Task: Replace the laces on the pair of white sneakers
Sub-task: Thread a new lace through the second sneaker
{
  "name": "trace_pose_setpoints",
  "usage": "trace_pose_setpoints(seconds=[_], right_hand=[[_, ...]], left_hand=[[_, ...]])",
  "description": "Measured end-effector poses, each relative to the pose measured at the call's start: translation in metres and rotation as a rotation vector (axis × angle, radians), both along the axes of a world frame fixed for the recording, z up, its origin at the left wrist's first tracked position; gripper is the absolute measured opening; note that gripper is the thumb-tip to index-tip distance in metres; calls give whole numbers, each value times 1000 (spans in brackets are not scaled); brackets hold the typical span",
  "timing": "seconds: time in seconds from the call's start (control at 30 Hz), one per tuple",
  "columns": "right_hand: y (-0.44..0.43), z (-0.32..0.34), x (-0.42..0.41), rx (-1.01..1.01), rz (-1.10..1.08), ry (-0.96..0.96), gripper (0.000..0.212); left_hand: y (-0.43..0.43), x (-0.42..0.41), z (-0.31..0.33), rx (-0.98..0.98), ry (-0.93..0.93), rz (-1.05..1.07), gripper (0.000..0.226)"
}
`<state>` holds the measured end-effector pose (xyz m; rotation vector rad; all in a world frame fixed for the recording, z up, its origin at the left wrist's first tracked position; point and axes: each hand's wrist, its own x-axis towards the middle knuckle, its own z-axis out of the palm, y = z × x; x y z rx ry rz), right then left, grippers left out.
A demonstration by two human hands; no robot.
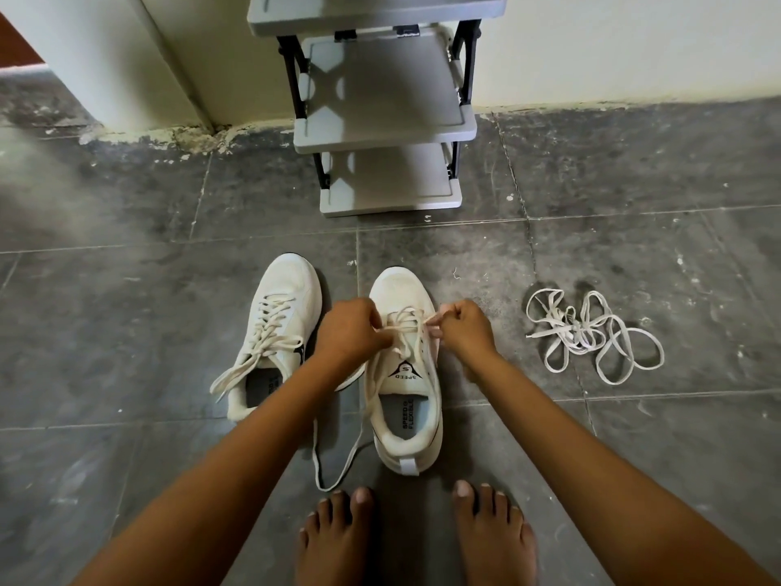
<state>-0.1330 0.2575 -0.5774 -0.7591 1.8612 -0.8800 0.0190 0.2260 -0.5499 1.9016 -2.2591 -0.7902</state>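
- The tongue [405, 373] of the centre sneaker [397, 285] carried a black triangle emblem with an "S" inside and the word "SPEED" beneath, upside down to the camera.
- That sneaker's grey insole [408, 416] read "SPEED" and "FLEXIBLE" in two lines running along the shoe.
- The insole [258, 384] of the left-of-centre sneaker [287, 285] bore dark print, partly hidden by a forearm and unreadable.

Floor [126, 323] open wide left of the left sneaker [281, 315] and between the right sneaker [408, 433] and the loose lace tangle [591, 336]. Gap between the sneakers is narrow, crossed by the left forearm [270, 416] and a trailing lace [323, 488]. Shelf rack [380, 129] blocks straight ahead. Bare feet [338, 539] sit just behind the right sneaker's heel.
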Motion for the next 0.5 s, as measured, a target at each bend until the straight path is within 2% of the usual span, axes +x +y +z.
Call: trace_pose_setpoints(seconds=[0.07, 0.17, 0.23, 0.27, 0.3, 0.33, 0.4, 0.47, 0.5], right_hand=[[-8, 26, -11, -84, -54, -86, 16], [-30, 96, -38, -457, -165, -448, 25], [-41, 134, -54, -710, -246, -619, 24], [-42, 140, -57, -766, -269, -599, 23], [-42, 138, -57, -749, -268, -458, 22], [-41, 127, -53, -676, -208, -211, 20], [-30, 84, -39, -394, 131, 292, 12], [-13, 39, -24, -99, 489, 539, 21], [-7, 23, -18, -17, 582, 618, 27]], left_hand=[[2, -4, 1, -2, -20, -19, 20], [6, -7, -1, -39, -24, -12, 19], [6, -5, -1, -71, -24, 5, 31], [6, -3, 0, -77, -39, 2, 39], [5, -1, 0, -78, -68, -2, 46], [4, 0, 1, -72, -106, -10, 49], [2, 0, 4, -42, -179, -32, 43], [2, -1, 4, -11, -171, -59, 31], [2, -2, 3, -10, -152, -65, 26]])
